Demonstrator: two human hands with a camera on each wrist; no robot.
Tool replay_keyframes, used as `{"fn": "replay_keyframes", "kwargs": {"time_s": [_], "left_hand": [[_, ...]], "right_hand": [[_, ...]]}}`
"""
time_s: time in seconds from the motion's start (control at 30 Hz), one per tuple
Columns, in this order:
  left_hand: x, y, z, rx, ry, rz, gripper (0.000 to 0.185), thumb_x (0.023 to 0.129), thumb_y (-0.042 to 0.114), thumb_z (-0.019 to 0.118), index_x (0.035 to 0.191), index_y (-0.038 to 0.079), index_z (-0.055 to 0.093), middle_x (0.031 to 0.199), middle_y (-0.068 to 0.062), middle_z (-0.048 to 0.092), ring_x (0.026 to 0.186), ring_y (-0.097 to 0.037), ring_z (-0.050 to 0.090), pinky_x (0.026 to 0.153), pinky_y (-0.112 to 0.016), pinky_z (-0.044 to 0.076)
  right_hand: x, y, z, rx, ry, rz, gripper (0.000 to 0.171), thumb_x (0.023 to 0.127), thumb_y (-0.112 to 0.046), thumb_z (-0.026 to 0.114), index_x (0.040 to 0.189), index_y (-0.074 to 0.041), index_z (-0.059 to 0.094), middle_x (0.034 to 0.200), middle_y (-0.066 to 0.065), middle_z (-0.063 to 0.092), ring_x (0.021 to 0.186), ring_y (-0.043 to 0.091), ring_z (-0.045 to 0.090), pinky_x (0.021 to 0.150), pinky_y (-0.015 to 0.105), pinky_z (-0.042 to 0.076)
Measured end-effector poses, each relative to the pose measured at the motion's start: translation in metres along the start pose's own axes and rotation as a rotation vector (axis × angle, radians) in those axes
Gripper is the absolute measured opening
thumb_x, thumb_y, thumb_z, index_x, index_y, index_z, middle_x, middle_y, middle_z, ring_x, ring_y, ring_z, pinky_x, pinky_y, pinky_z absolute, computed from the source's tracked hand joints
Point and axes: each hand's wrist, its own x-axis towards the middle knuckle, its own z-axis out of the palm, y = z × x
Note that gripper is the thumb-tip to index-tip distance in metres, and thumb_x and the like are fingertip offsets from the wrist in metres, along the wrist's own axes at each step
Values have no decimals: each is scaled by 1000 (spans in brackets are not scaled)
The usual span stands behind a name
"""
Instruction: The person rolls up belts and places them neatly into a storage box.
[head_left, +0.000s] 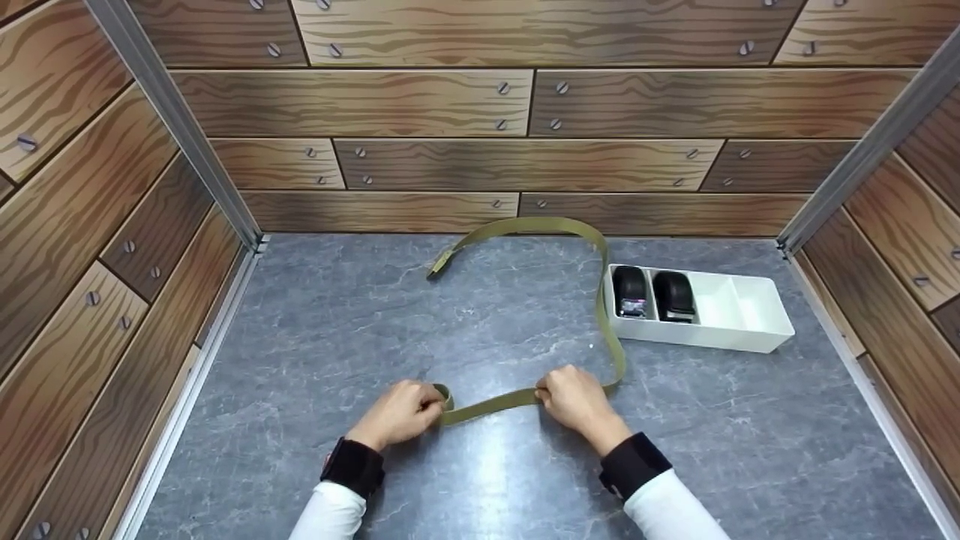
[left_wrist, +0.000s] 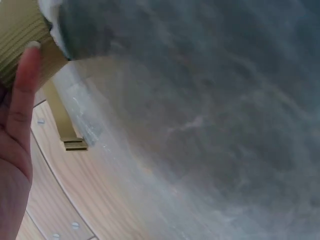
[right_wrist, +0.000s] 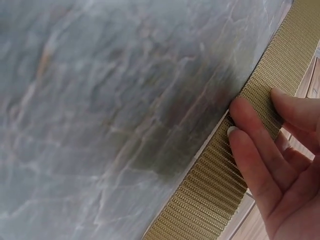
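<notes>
An olive webbing belt (head_left: pixel 491 405) lies in a wide curve over the grey marbled surface, its metal buckle end (head_left: pixel 440 264) at the back, left of the curve. My left hand (head_left: pixel 405 409) pinches the belt where it folds into a small loop; in the left wrist view a finger lies along the webbing (left_wrist: pixel 30 40). Some way to the right, my right hand (head_left: pixel 576 397) pinches the strap between thumb and fingers, as the ribbed webbing (right_wrist: pixel 200 200) in the right wrist view shows. Between both hands the strap runs nearly straight.
A white divided box (head_left: pixel 705 334) stands at the right, the belt passing along its left side. Two black rolled items (head_left: pixel 630 289) sit in its left compartments. Wood-patterned panels (head_left: pixel 435 105) wall in the back and both sides, with metal rails (head_left: pixel 187 375) at the edges.
</notes>
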Motion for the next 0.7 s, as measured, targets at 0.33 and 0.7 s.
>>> {"fn": "replay_keyframes", "kwargs": {"time_s": [0.33,0.7], "left_hand": [[-3,1,3,174,61,168,8,85,14,75,93,14,78,81,6,62,72,-12,60,67,-32,51],[11,12,13,284,122,240,4,86,14,74,82,15,75,86,2,67,75,-16,65,70,-33,53]], "right_hand": [[-4,-7,0,-37,-23,-44,8,81,-12,75,74,-13,71,69,0,64,59,23,62,53,39,49],[7,-51,15,-80,-48,-276,53,85,-29,76,132,-15,58,105,3,62,65,18,61,52,32,49]]}}
